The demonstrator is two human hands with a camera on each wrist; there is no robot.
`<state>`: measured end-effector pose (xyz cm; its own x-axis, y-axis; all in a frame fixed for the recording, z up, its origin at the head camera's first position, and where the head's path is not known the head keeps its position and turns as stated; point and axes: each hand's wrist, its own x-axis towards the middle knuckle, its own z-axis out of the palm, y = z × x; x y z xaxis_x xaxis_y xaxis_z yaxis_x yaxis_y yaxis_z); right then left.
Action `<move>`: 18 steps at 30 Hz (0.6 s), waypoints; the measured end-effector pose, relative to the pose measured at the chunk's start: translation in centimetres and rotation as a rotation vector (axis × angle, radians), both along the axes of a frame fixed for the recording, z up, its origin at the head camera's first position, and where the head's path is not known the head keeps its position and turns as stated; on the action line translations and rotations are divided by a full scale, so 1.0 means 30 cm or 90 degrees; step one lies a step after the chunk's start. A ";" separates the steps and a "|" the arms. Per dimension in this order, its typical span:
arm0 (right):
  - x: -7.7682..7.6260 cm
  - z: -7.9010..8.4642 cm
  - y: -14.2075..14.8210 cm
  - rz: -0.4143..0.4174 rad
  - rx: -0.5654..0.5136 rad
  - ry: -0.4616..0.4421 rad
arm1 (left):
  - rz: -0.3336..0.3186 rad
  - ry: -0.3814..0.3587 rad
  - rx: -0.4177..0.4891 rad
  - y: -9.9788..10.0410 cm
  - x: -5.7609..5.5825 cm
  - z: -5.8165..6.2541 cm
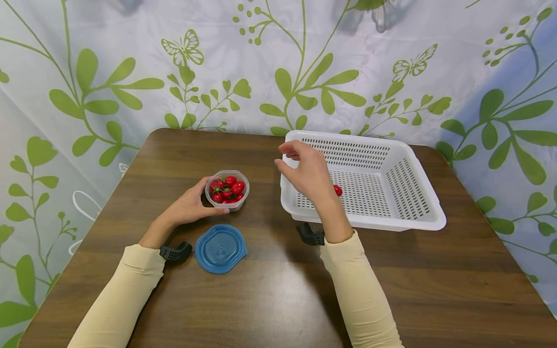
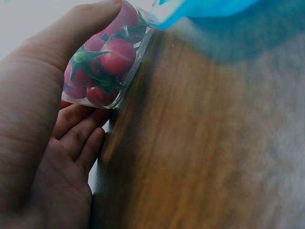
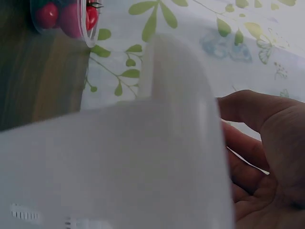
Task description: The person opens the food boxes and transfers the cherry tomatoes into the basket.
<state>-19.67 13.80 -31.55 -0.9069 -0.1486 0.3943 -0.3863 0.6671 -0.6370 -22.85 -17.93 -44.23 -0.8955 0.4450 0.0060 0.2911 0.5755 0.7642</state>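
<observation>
A small clear plastic container (image 1: 238,207) full of red cherry tomatoes (image 1: 227,189) stands on the table, left of the middle. My left hand (image 1: 190,204) grips its left side, thumb on the near wall; the left wrist view shows the thumb against the clear wall and green stems on the tomatoes (image 2: 117,57). Over the left end of a white perforated basket (image 1: 391,223) is my right hand (image 1: 308,171), thumb and fingers apart with nothing seen between them. One red tomato (image 1: 337,190) shows in the basket beside the right wrist. The basket wall (image 3: 119,162) partly hides the right fingers in the right wrist view.
A blue lid (image 1: 220,248) lies on the table just in front of the container. Behind the brown wooden table (image 1: 278,299) hangs a leaf-patterned curtain (image 1: 243,63). A white cord (image 1: 84,195) shows past the table's left edge.
</observation>
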 end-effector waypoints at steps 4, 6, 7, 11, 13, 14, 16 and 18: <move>0.002 -0.010 -0.028 0.012 0.015 0.005 | 0.000 0.000 0.001 0.000 0.000 -0.002; 0.004 -0.013 -0.041 0.017 0.020 0.005 | 0.001 -0.001 0.003 0.000 0.001 -0.001; 0.006 -0.014 -0.047 0.021 0.022 0.004 | 0.001 -0.001 0.002 0.000 0.001 -0.001; 0.013 -0.021 -0.074 0.030 0.038 -0.003 | 0.002 -0.002 -0.002 0.000 0.003 -0.001; 0.016 -0.025 -0.087 0.034 0.051 -0.005 | 0.003 -0.003 -0.004 0.001 0.005 -0.001; 0.017 -0.027 -0.093 0.036 0.059 -0.005 | 0.003 -0.003 -0.004 0.001 0.006 0.000; 0.018 -0.032 -0.107 0.041 0.072 -0.010 | 0.003 -0.004 0.000 0.002 0.008 0.001; 0.020 -0.038 -0.121 0.046 0.086 -0.017 | 0.004 -0.007 0.005 0.002 0.009 0.002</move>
